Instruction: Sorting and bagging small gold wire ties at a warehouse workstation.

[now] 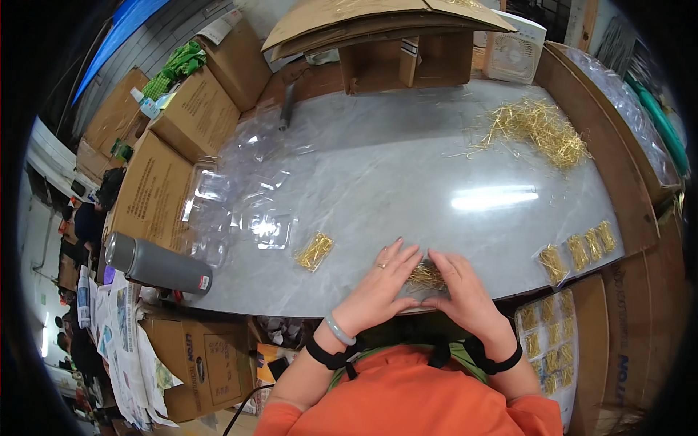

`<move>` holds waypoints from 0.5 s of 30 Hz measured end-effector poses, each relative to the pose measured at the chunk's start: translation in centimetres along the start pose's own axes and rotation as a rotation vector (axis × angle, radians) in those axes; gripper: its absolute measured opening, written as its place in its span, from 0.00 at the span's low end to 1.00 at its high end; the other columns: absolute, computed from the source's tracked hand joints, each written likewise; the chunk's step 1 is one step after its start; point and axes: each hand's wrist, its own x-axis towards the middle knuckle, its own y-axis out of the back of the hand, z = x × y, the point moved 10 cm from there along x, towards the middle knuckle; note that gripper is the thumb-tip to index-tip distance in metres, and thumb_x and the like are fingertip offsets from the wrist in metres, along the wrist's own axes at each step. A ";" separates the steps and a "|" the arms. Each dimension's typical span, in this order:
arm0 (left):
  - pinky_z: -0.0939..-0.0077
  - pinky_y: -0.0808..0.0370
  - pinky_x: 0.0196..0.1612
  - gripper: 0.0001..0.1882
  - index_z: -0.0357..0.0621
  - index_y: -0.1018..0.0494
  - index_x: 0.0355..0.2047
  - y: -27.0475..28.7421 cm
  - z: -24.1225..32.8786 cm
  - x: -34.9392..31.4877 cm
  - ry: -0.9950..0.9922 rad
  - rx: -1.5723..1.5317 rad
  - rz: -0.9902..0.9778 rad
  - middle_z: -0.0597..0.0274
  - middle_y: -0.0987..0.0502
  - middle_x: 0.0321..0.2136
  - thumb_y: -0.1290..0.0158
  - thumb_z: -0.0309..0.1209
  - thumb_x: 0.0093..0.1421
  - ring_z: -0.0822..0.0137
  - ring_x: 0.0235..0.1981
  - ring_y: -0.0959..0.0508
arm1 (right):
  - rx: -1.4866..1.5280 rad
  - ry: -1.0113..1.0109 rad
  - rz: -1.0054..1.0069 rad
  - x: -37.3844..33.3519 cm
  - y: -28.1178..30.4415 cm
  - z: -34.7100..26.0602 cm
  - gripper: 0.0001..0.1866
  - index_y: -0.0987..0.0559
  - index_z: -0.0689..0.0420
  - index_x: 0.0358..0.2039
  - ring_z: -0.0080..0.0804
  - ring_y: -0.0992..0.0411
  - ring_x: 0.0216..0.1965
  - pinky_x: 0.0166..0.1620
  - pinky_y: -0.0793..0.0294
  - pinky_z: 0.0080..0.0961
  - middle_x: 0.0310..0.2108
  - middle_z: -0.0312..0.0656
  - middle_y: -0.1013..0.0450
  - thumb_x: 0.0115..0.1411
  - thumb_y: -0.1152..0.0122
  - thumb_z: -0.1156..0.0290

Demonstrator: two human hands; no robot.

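At the table's front edge, a small bunch of thin gold wire hooks (425, 275) lies between my two hands. My left hand (376, 285) presses against its left side, fingers stretched together and thumb toward the edge. From the other side my right hand (465, 291) closes in with curved fingers, so the bunch is cupped between both; the thumbs nearly meet. Part of the bunch is hidden under the fingers. To the left lies another gold bunch (315, 251), apart from my hands. A large tangled pile of gold hooks (538, 131) spreads at the far right.
Several filled gold packs (578, 252) line the right front edge; more sit in a tray (545, 338) below. Clear plastic shells (262, 189) cover the table's left, beside a grey bottle (156, 263). Cardboard boxes (156, 174) border the left, and a cardboard wall (603, 123) the right.
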 end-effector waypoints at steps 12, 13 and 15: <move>0.46 0.40 0.71 0.34 0.29 0.40 0.67 -1.5 2.1 -0.3 0.080 0.098 0.184 0.38 0.36 0.63 0.41 0.30 0.64 0.38 0.68 0.37 | -0.075 -0.167 0.185 -2.9 0.2 -0.2 0.36 0.41 0.68 0.68 0.66 0.41 0.67 0.68 0.37 0.49 0.69 0.65 0.45 0.59 0.42 0.86; 0.46 0.40 0.71 0.33 0.29 0.40 0.67 -1.6 2.0 -0.3 0.072 0.128 0.196 0.37 0.36 0.64 0.42 0.29 0.65 0.38 0.68 0.38 | -0.076 -0.169 0.206 -2.9 -0.3 -0.3 0.37 0.42 0.69 0.68 0.66 0.42 0.68 0.69 0.38 0.50 0.69 0.66 0.47 0.59 0.43 0.87; 0.47 0.41 0.71 0.32 0.28 0.39 0.67 -2.2 1.9 -0.1 0.038 0.183 0.172 0.37 0.37 0.65 0.43 0.29 0.66 0.38 0.68 0.38 | -0.052 -0.127 0.200 -2.5 -1.7 -0.4 0.43 0.51 0.69 0.72 0.67 0.49 0.72 0.72 0.45 0.50 0.72 0.67 0.53 0.56 0.47 0.88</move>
